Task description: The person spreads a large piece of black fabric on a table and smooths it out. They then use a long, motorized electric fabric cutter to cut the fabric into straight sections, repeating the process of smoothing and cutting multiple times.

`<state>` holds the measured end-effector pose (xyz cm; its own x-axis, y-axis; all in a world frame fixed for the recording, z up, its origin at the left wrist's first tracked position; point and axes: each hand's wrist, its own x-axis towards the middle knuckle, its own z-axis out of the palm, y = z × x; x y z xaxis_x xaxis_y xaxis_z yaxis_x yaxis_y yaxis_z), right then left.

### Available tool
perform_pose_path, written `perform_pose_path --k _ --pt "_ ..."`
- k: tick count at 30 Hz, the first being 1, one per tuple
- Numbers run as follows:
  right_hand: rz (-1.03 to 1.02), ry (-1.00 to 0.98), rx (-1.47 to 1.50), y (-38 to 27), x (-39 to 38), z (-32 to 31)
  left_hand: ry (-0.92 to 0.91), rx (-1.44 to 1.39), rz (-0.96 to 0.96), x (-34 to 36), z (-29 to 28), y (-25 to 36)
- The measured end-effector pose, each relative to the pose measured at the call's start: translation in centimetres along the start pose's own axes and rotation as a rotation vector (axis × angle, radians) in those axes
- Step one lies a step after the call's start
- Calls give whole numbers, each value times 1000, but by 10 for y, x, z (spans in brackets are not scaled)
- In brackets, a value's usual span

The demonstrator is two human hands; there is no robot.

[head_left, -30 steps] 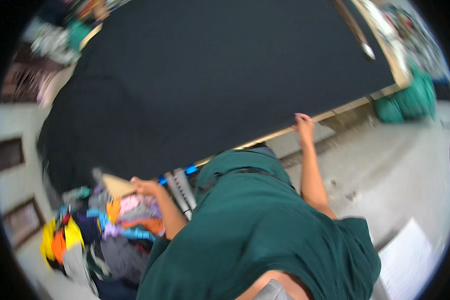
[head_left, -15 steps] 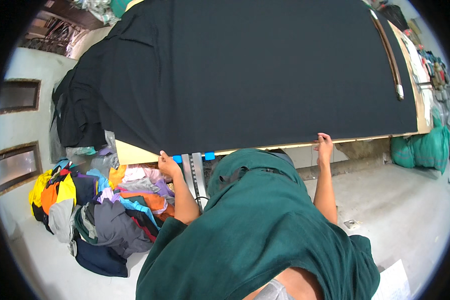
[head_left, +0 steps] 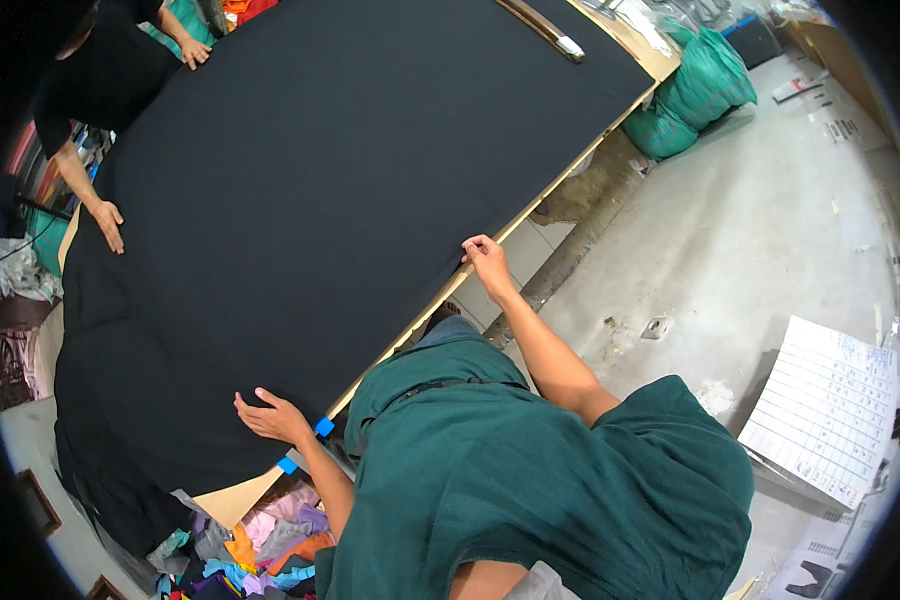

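Note:
A wide black cloth (head_left: 320, 200) lies spread over a long table, mostly smooth, with soft folds toward the lower left. My left hand (head_left: 274, 416) is over the cloth close to the near edge, fingers spread and holding nothing. At the same edge, farther right, my right hand (head_left: 485, 258) has thumb and fingers pinched on the cloth's border. Two blue clips (head_left: 324, 427) sit on the table edge beside my left wrist. A brown bar with a pale end (head_left: 545, 30) rests on the cloth at the far side.
Across the table a co-worker in black (head_left: 105, 65) has both hands on the cloth. Colourful garments (head_left: 260, 545) lie heaped below the table's lower left. Green sacks (head_left: 695, 90) stand by the right corner. A paper sheet with a table (head_left: 820, 410) is at the right.
My view has turned, so the table now slants. My left hand has let go of the cloth's edge and opened above it. A co-worker has come into view; my right hand stays at the edge.

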<state>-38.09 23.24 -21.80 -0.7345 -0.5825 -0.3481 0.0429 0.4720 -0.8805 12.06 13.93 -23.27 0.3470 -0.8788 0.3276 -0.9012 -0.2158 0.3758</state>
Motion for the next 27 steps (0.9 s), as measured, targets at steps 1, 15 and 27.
perform_pose_path --k 1,15,27 --pt "-21 4 26 -2 4 -5 21 101 7 1 6 3" --pt "25 195 94 8 152 -134 17 224 -93 -42 25 26" --pt "-76 505 -213 -7 430 -372 -318 109 -24 -187 102 370"
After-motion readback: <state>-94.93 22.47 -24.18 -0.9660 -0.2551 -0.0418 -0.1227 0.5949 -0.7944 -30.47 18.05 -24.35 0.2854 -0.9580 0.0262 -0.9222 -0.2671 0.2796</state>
